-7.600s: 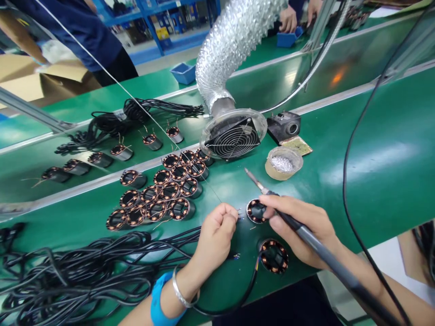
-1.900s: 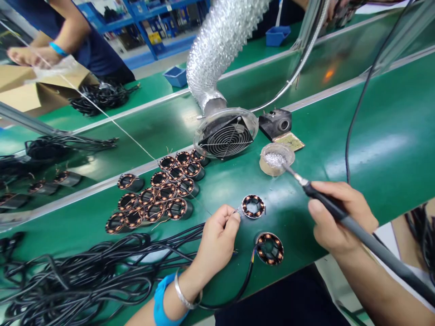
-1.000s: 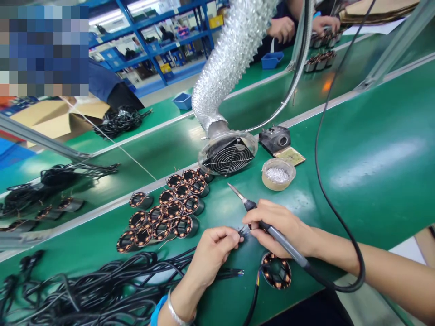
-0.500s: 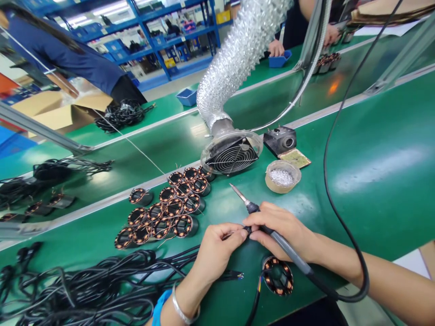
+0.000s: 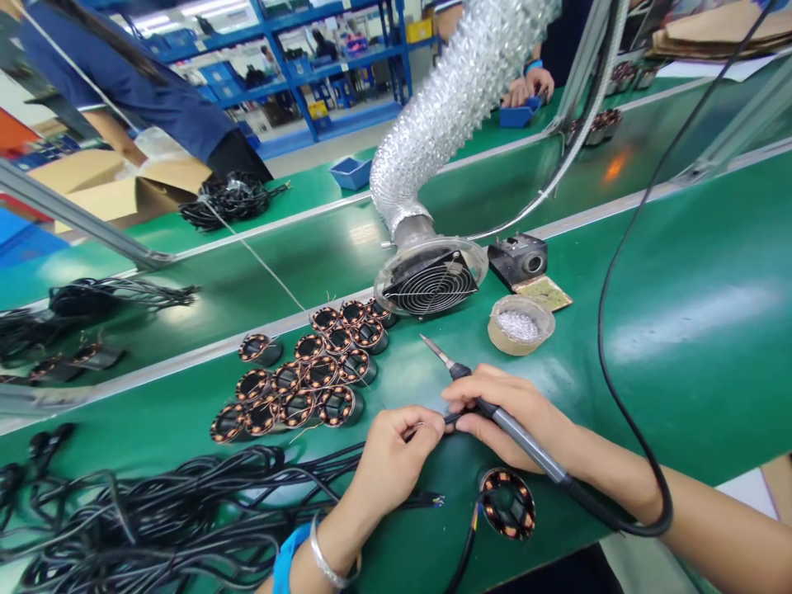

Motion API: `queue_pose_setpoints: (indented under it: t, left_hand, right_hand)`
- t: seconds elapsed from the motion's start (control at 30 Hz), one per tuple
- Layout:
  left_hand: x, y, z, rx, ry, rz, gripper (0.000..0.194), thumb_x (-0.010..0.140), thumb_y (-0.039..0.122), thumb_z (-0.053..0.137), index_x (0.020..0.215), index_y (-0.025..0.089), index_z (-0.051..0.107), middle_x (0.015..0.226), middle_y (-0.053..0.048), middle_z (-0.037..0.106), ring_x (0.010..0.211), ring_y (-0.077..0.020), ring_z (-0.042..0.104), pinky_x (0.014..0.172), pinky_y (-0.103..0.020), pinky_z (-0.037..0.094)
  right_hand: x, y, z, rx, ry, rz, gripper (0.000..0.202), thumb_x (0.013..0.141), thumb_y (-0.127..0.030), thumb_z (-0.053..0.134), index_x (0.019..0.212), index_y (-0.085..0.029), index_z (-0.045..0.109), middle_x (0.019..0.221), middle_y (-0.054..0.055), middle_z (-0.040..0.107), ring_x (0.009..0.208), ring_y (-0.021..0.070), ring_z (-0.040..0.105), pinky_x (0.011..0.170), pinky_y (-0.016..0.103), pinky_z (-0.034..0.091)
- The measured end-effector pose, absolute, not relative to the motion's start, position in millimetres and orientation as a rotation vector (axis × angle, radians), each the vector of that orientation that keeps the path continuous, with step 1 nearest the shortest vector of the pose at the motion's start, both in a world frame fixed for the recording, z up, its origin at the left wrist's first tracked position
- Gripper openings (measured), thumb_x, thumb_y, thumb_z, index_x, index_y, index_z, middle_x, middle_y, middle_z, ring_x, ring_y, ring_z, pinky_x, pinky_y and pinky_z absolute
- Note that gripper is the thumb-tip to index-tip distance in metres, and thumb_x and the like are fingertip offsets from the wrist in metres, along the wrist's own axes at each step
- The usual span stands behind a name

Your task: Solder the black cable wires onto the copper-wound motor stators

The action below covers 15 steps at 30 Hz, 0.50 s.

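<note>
My right hand (image 5: 516,412) is closed around a soldering iron (image 5: 525,437), its bare tip pointing up and left over the green bench. Between the thumb and fingers of my left hand (image 5: 399,454) is pinched the end of a black cable (image 5: 451,419). The right fingertips touch that same cable end. Just below my hands lies a motor stator (image 5: 507,503) with copper windings, and a black cable with coloured wires runs to it. More black cables (image 5: 186,511) lie in a tangle left of my left wrist.
Several copper-wound stators (image 5: 309,371) stand grouped at centre left. A fume extractor hood (image 5: 431,280) hangs behind them. To its right are a soldering iron stand (image 5: 520,260) and a tub of silvery bits (image 5: 520,324). Co-workers stand across the conveyor (image 5: 309,247).
My fingers have shifted slightly on the cable end, and more of it shows between my hands. The view has moved a little. A co-worker's second hand has come to the far blue bin.
</note>
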<state>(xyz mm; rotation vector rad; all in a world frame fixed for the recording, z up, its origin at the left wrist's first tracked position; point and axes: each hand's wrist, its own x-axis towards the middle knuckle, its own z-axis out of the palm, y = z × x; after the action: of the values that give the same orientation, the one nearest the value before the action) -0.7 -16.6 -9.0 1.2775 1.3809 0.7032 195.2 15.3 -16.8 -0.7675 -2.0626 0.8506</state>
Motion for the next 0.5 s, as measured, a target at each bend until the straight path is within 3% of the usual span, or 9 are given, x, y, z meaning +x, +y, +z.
queue_pose_setpoints:
  t: [0.27,0.5]
  left_hand:
    - [4.1,-17.8,-7.3,1.482,1.419,0.702,0.024,0.085,0.028,0.059,0.074,0.018,0.078,0.065,-0.002,0.064,0.06,-0.0147,0.052,0.057,-0.024,0.038]
    - [13.2,-49.2,10.1,1.769,1.472,0.687,0.026,0.086,0.022,0.055,0.102,0.013,0.073,0.071,-0.005,0.061,0.065,-0.0186,0.055,0.064,-0.029,0.043]
  right_hand:
    - [194.7,18.1,-9.2,-0.806,-2.12,0.896,0.029,0.088,-0.009,0.058,0.114,-0.021,0.059,0.086,0.002,0.067,0.08,0.0156,0.062,0.074,0.028,0.053]
    - [185.2,1.9,-25.9,-0.805,-2.077,0.53,0.024,0.091,-0.009,0.051,0.109,-0.023,0.058,0.08,0.002,0.062,0.068,0.0168,0.059,0.062,0.03,0.051]
